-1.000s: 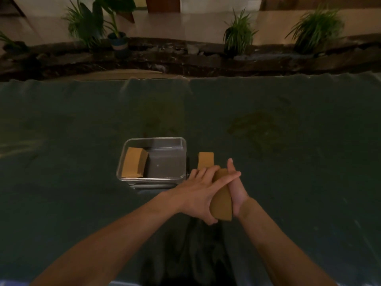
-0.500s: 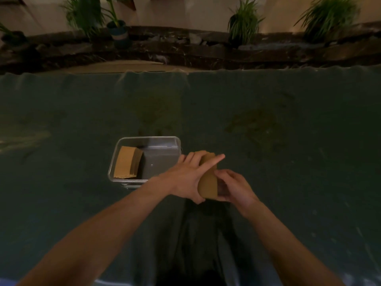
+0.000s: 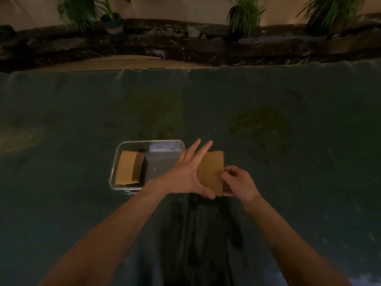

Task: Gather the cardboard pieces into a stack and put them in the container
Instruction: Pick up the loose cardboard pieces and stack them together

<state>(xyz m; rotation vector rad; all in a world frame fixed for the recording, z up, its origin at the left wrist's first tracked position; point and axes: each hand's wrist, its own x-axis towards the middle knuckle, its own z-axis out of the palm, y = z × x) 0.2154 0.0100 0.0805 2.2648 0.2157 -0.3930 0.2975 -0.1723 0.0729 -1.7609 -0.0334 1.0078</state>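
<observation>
A clear plastic container (image 3: 151, 143) stands on the dark green cloth at centre. A stack of brown cardboard pieces (image 3: 127, 171) leans inside its left half. Just right of the container, both hands hold a second bunch of brown cardboard pieces (image 3: 210, 171). My left hand (image 3: 188, 174) presses flat against the bunch's left side, fingers stretched forward and thumb under the near corner. My right hand (image 3: 237, 181) pinches the bunch's right edge with curled fingers. How many pieces the bunch holds is hidden.
The dark green cloth (image 3: 288, 162) covers the whole table, with faint stains at centre and right. Beyond its far edge runs a dark stone ledge (image 3: 185, 46) with several potted plants (image 3: 243, 15). My dark shadow falls on the cloth between my arms.
The bunch of cardboard was on edge between my palms; now its face is turned up. It has moved forward over the piece that lay beside the container. My right hand shifted to its right edge.
</observation>
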